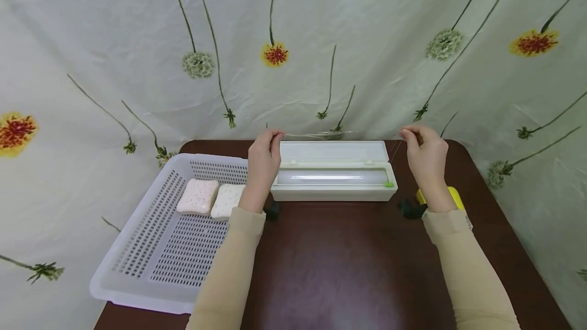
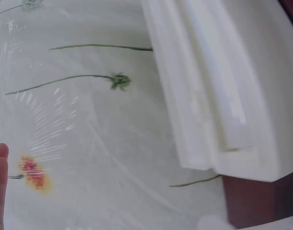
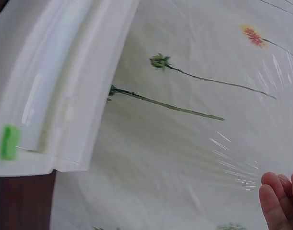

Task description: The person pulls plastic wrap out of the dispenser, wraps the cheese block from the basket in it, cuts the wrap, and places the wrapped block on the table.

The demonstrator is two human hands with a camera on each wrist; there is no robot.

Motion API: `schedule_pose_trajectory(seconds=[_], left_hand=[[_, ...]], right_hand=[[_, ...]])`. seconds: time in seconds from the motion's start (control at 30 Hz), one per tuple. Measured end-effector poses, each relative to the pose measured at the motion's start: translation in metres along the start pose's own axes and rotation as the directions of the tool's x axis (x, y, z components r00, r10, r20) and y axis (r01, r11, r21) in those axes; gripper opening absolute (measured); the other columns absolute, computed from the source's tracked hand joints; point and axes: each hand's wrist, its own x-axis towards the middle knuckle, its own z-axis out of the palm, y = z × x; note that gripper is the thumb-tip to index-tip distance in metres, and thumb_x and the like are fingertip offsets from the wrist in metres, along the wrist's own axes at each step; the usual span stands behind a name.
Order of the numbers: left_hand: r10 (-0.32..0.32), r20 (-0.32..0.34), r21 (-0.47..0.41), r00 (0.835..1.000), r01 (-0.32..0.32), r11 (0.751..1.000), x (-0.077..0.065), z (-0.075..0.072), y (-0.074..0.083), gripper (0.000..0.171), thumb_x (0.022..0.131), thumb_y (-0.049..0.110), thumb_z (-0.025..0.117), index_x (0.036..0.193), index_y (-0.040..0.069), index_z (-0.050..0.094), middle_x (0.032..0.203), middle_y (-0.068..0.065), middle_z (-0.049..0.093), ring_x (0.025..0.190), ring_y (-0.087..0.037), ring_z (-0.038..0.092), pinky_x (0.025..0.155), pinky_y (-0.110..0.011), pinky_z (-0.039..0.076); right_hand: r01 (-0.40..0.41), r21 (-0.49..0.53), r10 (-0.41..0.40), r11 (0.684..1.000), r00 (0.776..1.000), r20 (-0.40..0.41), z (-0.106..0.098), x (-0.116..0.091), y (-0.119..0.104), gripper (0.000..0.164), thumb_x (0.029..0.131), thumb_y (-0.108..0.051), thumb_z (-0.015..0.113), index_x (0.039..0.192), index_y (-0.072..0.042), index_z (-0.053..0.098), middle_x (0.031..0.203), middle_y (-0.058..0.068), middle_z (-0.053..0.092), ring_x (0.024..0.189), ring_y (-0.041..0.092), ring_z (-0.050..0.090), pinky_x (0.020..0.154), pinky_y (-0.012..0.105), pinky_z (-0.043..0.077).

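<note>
A sheet of clear plastic wrap (image 1: 316, 135) stretches between my two raised hands, its creases catching light in both wrist views. My left hand (image 1: 263, 163) pinches one end between thumb and fingers; my right hand (image 1: 426, 158) pinches the other. Below and between them sits a white wrap dispenser box (image 1: 334, 195) with its lid (image 1: 334, 152) tipped back. Inside lies the roll of wrap (image 1: 332, 177), and a small green slider (image 1: 389, 185) sits at the box's right end. Only fingertips (image 2: 0, 165) of the left hand show in the left wrist view.
A white slotted plastic basket (image 1: 133, 274) stands on the left, partly behind my left arm. Two pale speckled blocks (image 1: 198, 196) lie in it. A yellow object (image 1: 455, 196) is partly hidden by my right wrist. Flowered cloth (image 1: 298, 24) hangs behind the dark brown table (image 1: 330, 264).
</note>
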Motion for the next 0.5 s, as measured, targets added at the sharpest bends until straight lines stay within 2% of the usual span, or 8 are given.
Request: schedule_pose_trajectory(seconds=[0.1,0.17,0.23,0.37,0.5], left_hand=[[0.040,0.004,0.002,0.999,-0.040,0.999,0.009,-0.007,0.008,0.019,0.102,0.011,0.053,0.107,-0.001,0.067,0.097,-0.018,0.069,0.078,-0.029,0.064,0.067,-0.039,0.053],[0.060,-0.005,0.008,0.998,-0.060,0.998,0.016,-0.011,0.013,0.020,0.102,0.011,0.052,0.108,-0.001,0.067,0.099,-0.018,0.070,0.082,-0.030,0.065,0.071,-0.039,0.054],[0.086,-0.024,0.013,0.996,-0.086,0.996,0.022,-0.015,0.017,0.020,0.102,0.011,0.052,0.108,-0.002,0.067,0.101,-0.018,0.070,0.085,-0.031,0.066,0.074,-0.040,0.055],[0.148,-0.079,0.008,0.986,-0.148,0.989,0.034,-0.024,0.024,0.020,0.102,0.010,0.052,0.108,-0.003,0.066,0.102,-0.019,0.070,0.092,-0.031,0.067,0.082,-0.040,0.056],[0.187,-0.107,-0.016,0.977,-0.190,0.982,0.045,-0.032,0.029,0.019,0.102,0.009,0.052,0.109,-0.003,0.065,0.104,-0.018,0.070,0.094,-0.030,0.067,0.084,-0.038,0.055]], right_hand=[[0.048,0.017,-0.047,0.999,0.998,-0.048,-0.007,0.010,-0.007,0.022,0.097,-0.014,0.061,0.102,0.005,0.072,0.097,0.019,0.073,0.080,0.004,0.068,0.068,0.001,0.038],[0.072,0.041,-0.069,0.997,0.995,-0.072,-0.011,0.015,-0.011,0.021,0.097,-0.012,0.061,0.102,0.006,0.072,0.097,0.021,0.073,0.079,-0.014,0.060,0.070,0.000,0.039],[0.088,0.070,-0.081,0.994,0.992,-0.093,-0.015,0.020,-0.017,0.022,0.097,-0.012,0.061,0.103,0.006,0.072,0.098,0.021,0.072,0.079,-0.024,0.051,0.071,0.001,0.040],[0.118,0.102,-0.104,0.988,0.986,-0.132,-0.020,0.027,-0.030,0.023,0.097,-0.013,0.061,0.104,0.005,0.073,0.100,0.020,0.072,0.081,-0.024,0.052,0.073,0.003,0.041],[0.154,0.103,-0.135,0.983,0.976,-0.170,-0.025,0.034,-0.040,0.023,0.098,-0.014,0.060,0.105,0.004,0.072,0.101,0.019,0.072,0.083,-0.025,0.052,0.073,0.003,0.043]])
